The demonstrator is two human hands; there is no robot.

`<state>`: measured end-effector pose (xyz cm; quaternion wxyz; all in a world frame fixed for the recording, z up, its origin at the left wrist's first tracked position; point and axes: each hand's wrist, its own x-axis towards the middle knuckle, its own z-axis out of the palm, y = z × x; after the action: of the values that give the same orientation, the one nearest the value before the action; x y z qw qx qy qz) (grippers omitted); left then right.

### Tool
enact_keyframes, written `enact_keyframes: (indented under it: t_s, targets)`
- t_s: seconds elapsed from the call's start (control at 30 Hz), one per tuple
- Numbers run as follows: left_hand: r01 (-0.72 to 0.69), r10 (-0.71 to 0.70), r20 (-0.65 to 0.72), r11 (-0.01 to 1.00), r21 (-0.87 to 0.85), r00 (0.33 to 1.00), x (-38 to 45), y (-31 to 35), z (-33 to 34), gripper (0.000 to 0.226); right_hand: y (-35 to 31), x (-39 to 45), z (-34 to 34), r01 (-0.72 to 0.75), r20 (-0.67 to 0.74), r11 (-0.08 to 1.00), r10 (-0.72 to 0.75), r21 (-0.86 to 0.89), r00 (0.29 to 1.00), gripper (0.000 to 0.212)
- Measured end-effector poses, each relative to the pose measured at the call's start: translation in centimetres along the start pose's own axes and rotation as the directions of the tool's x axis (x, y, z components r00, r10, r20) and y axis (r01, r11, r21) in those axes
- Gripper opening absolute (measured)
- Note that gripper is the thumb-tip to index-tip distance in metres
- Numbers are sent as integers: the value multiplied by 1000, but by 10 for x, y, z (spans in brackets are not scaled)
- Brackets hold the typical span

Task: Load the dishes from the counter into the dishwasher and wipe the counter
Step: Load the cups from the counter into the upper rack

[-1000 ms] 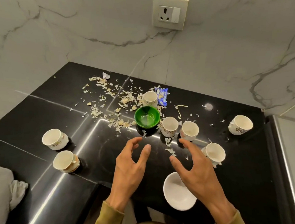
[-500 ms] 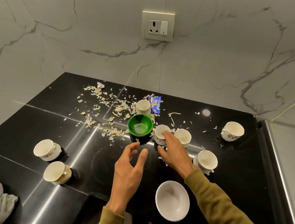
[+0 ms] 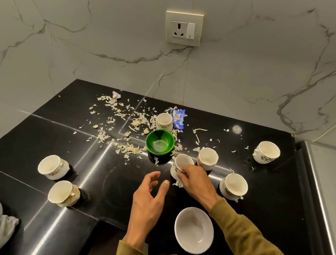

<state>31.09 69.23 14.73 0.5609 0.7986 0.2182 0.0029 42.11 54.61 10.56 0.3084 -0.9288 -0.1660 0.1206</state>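
Several cream teacups stand on the black counter [image 3: 272, 209]. My right hand [image 3: 196, 181] grips one teacup [image 3: 182, 162] just below the green bowl [image 3: 159, 141]; the cup is tilted toward me. My left hand [image 3: 147, 200] hovers open over the counter, left of that cup, holding nothing. Another cup [image 3: 207, 158] stands right beside the gripped one. A white bowl [image 3: 193, 229] sits at the near edge under my right forearm.
Two cups [image 3: 52, 167] [image 3: 62, 193] stand at the left, one [image 3: 233, 187] near my right wrist, one [image 3: 266, 152] far right, one [image 3: 164, 121] behind the green bowl. Peel scraps [image 3: 124, 127] litter the back. A blue wrapper [image 3: 178, 118] and a grey cloth [image 3: 2, 229] lie nearby.
My right hand reached forward from above the white bowl to the cup below the green bowl, closed round it and tipped it. My left hand stayed open in place.
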Motion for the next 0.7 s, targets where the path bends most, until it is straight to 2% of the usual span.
enact_keyframes:
  t_s: [0.07,0.17,0.27,0.33,0.53,0.7]
  targets:
    - [-11,10,20,999,49,1000,1,-2,4,44,-3,-12,-11,4,-49,987,3,158,999,17]
    - [-59,50,70,990,129,996,1,-2,11,61,-12,-33,-34,14,-82,945,14,328,997,12]
    - [-128,108,137,982,142,985,0,1,22,80,-20,-51,-50,25,-76,897,10,442,997,12]
    - [-163,140,179,979,120,974,-1,6,31,82,-23,-61,-55,32,-98,871,19,490,995,16]
    - [-183,179,218,983,-4,959,-6,23,47,60,-29,-85,-49,67,-201,884,30,463,979,20]
    - [-189,188,223,982,-17,956,-4,22,50,59,-32,-98,-44,96,-212,933,-21,348,977,24]
